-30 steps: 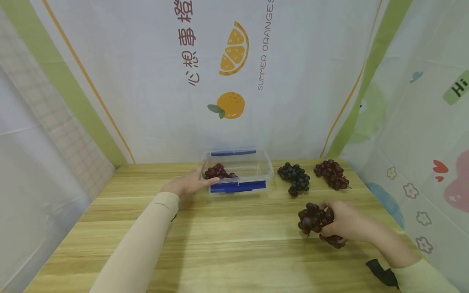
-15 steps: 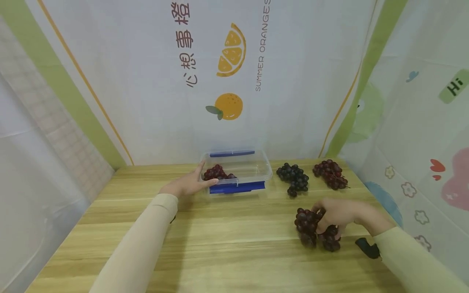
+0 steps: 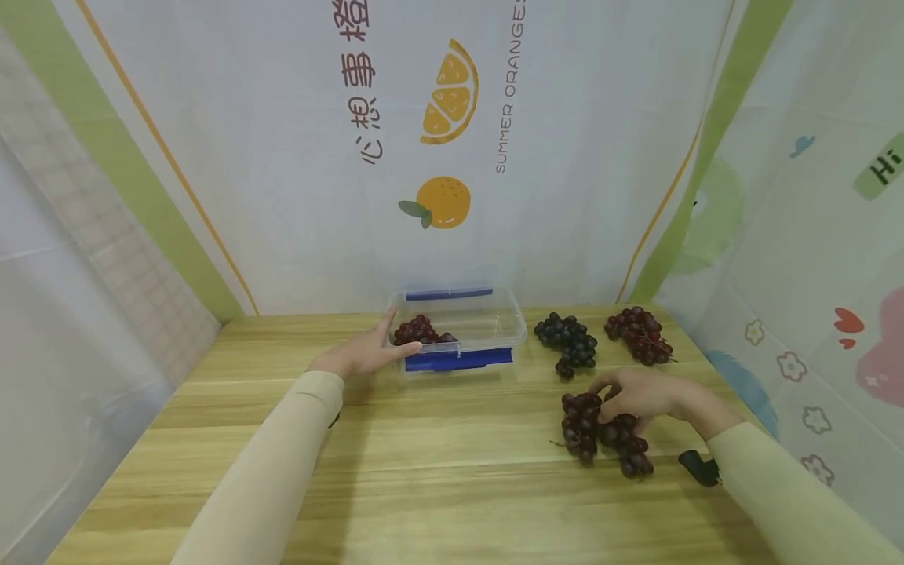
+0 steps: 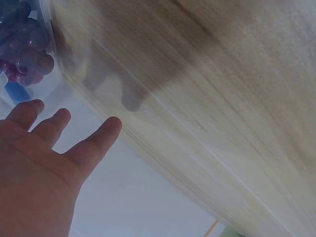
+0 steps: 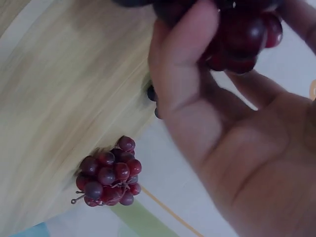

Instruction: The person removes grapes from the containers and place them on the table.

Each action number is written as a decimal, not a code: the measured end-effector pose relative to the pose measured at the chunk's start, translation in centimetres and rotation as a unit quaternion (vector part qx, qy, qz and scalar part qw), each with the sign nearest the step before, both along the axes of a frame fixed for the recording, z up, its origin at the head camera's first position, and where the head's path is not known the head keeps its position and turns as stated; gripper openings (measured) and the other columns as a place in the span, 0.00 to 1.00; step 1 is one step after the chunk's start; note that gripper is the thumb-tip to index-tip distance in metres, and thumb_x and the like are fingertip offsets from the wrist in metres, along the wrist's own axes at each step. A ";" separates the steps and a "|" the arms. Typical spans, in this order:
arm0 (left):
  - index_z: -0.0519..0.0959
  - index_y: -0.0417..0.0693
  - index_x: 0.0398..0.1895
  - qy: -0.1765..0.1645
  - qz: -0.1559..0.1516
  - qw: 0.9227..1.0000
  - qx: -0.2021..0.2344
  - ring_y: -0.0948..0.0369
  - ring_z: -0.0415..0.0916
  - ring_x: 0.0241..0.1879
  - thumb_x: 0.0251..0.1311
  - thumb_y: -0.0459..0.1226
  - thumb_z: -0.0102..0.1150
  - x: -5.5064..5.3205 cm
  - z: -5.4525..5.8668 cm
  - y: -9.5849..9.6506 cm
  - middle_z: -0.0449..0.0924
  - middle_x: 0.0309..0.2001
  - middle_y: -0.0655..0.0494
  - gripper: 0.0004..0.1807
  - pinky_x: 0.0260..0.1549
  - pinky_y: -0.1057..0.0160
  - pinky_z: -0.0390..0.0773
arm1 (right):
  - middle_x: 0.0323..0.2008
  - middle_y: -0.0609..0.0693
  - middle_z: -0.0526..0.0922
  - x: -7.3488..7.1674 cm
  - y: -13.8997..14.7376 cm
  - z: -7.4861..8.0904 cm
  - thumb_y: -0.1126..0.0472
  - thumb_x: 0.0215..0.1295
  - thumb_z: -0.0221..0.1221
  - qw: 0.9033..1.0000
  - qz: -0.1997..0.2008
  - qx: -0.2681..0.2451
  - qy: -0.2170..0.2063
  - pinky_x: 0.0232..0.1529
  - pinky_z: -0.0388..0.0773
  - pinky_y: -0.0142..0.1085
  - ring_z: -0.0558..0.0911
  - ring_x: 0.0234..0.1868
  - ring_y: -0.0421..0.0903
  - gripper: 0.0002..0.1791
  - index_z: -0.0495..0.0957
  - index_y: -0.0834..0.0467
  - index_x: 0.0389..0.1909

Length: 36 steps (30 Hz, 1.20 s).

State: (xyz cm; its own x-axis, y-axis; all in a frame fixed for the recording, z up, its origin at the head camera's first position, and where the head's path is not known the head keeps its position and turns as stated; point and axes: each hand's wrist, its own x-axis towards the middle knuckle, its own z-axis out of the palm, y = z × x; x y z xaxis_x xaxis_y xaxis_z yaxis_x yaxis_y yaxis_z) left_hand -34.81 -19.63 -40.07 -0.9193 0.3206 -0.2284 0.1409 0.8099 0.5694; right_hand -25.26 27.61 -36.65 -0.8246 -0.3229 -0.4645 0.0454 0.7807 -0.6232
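My left hand (image 3: 363, 353) lies with spread, straight fingers against the left end of a clear plastic container (image 3: 489, 320) with blue clips, its thumb at the front rim. One bunch of red grapes (image 3: 418, 330) sits in the container's left part; in the left wrist view those grapes (image 4: 30, 52) show through the wall, beyond the fingertips. Right of centre, my right hand (image 3: 646, 394) grips a dark red bunch of grapes (image 3: 581, 430) from above, low over the tabletop. In the right wrist view the thumb and fingers curl around these grapes (image 5: 242, 37); whether the bunch touches the table is unclear.
A black bunch of grapes (image 3: 566, 343) lies right of the container, with a red bunch (image 3: 639, 335) farther right near the table's edge. Printed cloth (image 3: 565, 196) hangs behind the wooden table (image 3: 424, 479) and at both sides.
My right hand has shifted left with the dark red bunch, which now hangs in two spread lobes. The left hand stays at the container.
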 end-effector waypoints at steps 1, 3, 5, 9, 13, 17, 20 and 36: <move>0.16 0.80 0.82 0.000 0.000 1.000 0.001 0.36 0.52 0.84 0.61 0.81 0.48 0.0 0.0 0.0 0.47 0.87 0.42 0.64 0.76 0.24 0.56 | 0.65 0.64 0.78 0.1 0.0 0.0 0.57 0.71 0.65 1.000 -0.004 0.005 0.003 0.31 0.85 0.44 0.78 0.34 0.46 0.35 0.68 0.64 0.76; 0.16 0.80 0.82 0.000 0.000 1.000 0.003 0.36 0.53 0.84 0.62 0.80 0.48 -0.1 0.0 0.0 0.47 0.87 0.42 0.63 0.76 0.25 0.56 | 0.70 0.68 0.74 0.4 -0.3 0.1 0.55 0.75 0.61 1.000 -0.014 0.019 0.012 0.27 0.82 0.42 0.79 0.36 0.47 0.34 0.67 0.62 0.78; 0.16 0.79 0.82 0.000 -0.001 1.000 0.005 0.36 0.52 0.84 0.63 0.79 0.49 -0.1 0.0 0.0 0.46 0.88 0.42 0.63 0.77 0.25 0.55 | 0.74 0.72 0.69 0.9 -0.7 0.3 0.53 0.79 0.55 0.999 -0.018 0.037 0.024 0.25 0.81 0.42 0.80 0.37 0.47 0.34 0.63 0.61 0.80; 0.16 0.80 0.82 0.001 -0.002 1.000 0.009 0.36 0.51 0.84 0.62 0.80 0.49 -0.2 0.0 0.1 0.44 0.88 0.43 0.64 0.77 0.24 0.55 | 0.74 0.77 0.66 1.9 -2.1 0.3 0.52 0.83 0.48 0.995 -0.017 0.081 0.053 0.19 0.81 0.41 0.76 0.24 0.43 0.36 0.54 0.61 0.84; 0.16 0.79 0.82 0.002 -0.003 1.000 0.008 0.36 0.51 0.84 0.60 0.81 0.48 -0.2 0.0 0.0 0.44 0.88 0.43 0.65 0.76 0.24 0.55 | 0.77 0.81 0.55 3.0 -3.7 0.3 0.50 0.83 0.48 0.985 0.001 0.143 0.101 0.33 0.84 0.51 0.85 0.39 0.61 0.39 0.51 0.67 0.84; 0.17 0.76 0.83 -0.003 0.000 1.000 0.014 0.35 0.49 0.85 0.62 0.80 0.49 -0.1 0.1 0.0 0.42 0.88 0.42 0.65 0.77 0.24 0.54 | 0.72 0.87 0.58 3.7 -5.4 -0.4 0.41 0.81 0.53 0.963 0.017 0.215 0.160 0.57 0.80 0.67 0.77 0.63 0.79 0.47 0.53 0.72 0.81; 0.16 0.76 0.83 -0.001 -0.003 1.000 0.016 0.35 0.49 0.84 0.63 0.79 0.49 -0.1 0.0 0.0 0.42 0.88 0.42 0.64 0.77 0.24 0.54 | 0.70 0.89 0.60 3.7 -6.5 -1.5 0.35 0.78 0.55 0.954 0.010 0.244 0.173 0.58 0.79 0.68 0.77 0.62 0.80 0.51 0.56 0.73 0.80; 0.17 0.77 0.83 0.005 -0.006 1.000 0.022 0.35 0.49 0.85 0.60 0.81 0.49 0.0 -0.2 0.0 0.43 0.88 0.43 0.65 0.76 0.23 0.53 | 0.68 0.89 0.58 2.4 -7.1 -2.8 0.47 0.63 0.70 0.958 -0.043 0.237 0.156 0.40 0.86 0.52 0.84 0.42 0.62 0.58 0.51 0.79 0.78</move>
